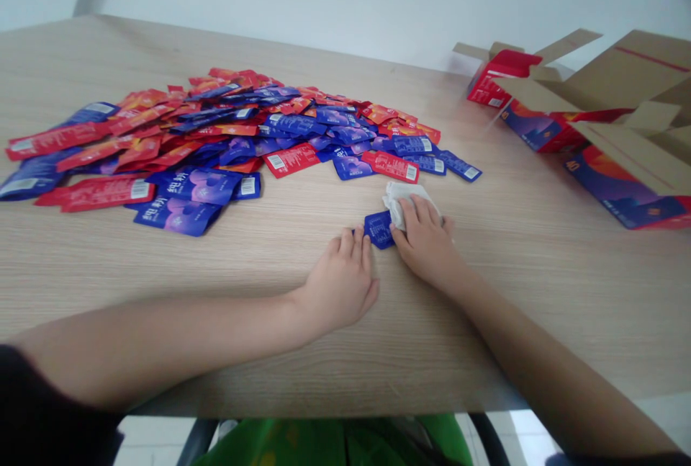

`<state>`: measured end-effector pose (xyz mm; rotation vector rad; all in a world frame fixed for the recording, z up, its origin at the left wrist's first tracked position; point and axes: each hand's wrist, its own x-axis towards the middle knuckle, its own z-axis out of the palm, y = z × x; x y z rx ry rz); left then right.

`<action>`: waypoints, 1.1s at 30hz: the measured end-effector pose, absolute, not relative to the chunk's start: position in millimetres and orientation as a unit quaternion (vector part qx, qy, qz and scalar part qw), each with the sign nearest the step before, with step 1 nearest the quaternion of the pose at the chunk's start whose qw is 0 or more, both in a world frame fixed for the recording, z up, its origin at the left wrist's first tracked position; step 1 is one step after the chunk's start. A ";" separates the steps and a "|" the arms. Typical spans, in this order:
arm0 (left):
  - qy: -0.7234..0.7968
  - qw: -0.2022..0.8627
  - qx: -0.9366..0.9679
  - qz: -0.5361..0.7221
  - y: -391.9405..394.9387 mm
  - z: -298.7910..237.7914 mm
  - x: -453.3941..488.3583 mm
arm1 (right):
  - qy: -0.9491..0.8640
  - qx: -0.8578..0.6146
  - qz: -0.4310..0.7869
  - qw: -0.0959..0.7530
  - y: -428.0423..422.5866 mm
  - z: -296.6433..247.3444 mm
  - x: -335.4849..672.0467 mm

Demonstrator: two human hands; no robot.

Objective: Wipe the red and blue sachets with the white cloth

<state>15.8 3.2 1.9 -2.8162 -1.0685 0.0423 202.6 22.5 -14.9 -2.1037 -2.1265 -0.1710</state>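
A small blue pouch (379, 229) lies flat on the table between my two hands. The fingertips of my left hand (345, 275) press on its left end, fingers close together and stretched over it. My right hand (426, 241) grips a folded white cloth (396, 199), pressed onto the pouch's right part, which the cloth hides. Behind my hands spreads a large pile of pouches, among them a blue pouch (178, 217) and a red pouch (293, 160).
Open cardboard boxes stand to the right: a small red box (489, 84) at the back, a blue and red box (532, 126), and a larger box (615, 185) nearer me. Their flaps stick out over the wooden table (237, 372). A pale wall rises behind.
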 end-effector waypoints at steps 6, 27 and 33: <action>-0.350 0.058 -0.935 0.013 3.7 1.7 15.8 | -0.727 -0.683 -0.031 0.058 22.7 -12.2 206.6; -0.349 0.061 -0.935 0.009 4.5 -0.4 14.4 | -0.750 -0.658 -0.032 0.056 14.9 -8.4 198.4; -0.348 0.060 -0.936 0.006 4.3 0.1 15.0 | -0.733 -0.676 -0.055 0.053 11.3 -13.0 188.7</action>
